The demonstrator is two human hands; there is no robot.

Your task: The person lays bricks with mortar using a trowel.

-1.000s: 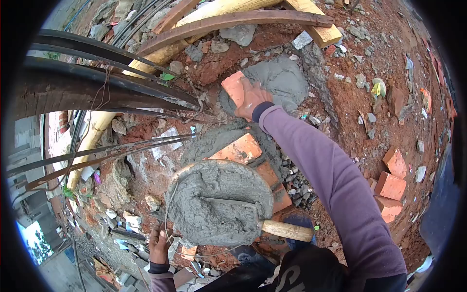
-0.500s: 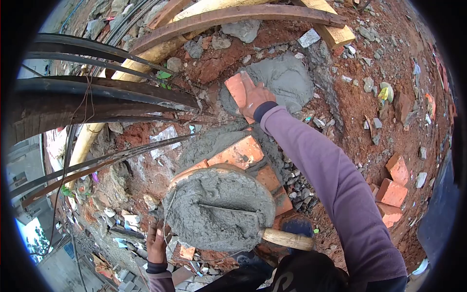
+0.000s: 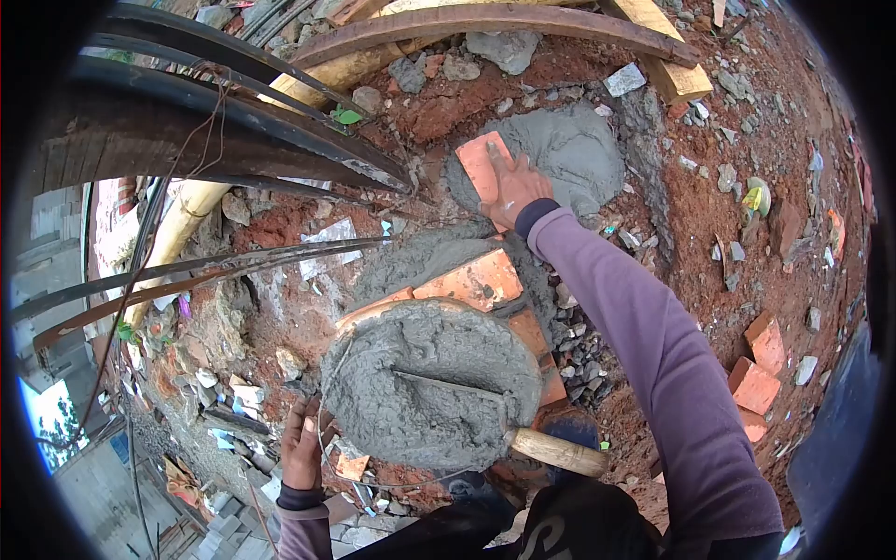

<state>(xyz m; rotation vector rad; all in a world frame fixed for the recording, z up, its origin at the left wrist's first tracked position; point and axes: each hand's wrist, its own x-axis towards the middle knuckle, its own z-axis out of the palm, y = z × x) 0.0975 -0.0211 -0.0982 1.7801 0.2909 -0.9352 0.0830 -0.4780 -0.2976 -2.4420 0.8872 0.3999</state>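
My right hand grips an orange brick from above. That brick lies on a patch of wet grey mortar spread over the ground. Closer to me, a round bucket heaped with mortar stands beside laid bricks. A trowel with a wooden handle rests in the bucket, its blade mostly sunk in the mortar. At the bucket's left side is my left hand, fingers extended and slightly apart, close to the bucket's thin wire handle.
Dark metal bars jut in from the left above the ground. Wooden beams cross the far side. Several loose bricks lie at the right, with rubble and red soil around. Gravel sits beside the laid bricks.
The view has shifted a little, so most things appear further right. My right hand stays on the brick in the mortar. My left hand is slightly higher, closer against the bucket's side.
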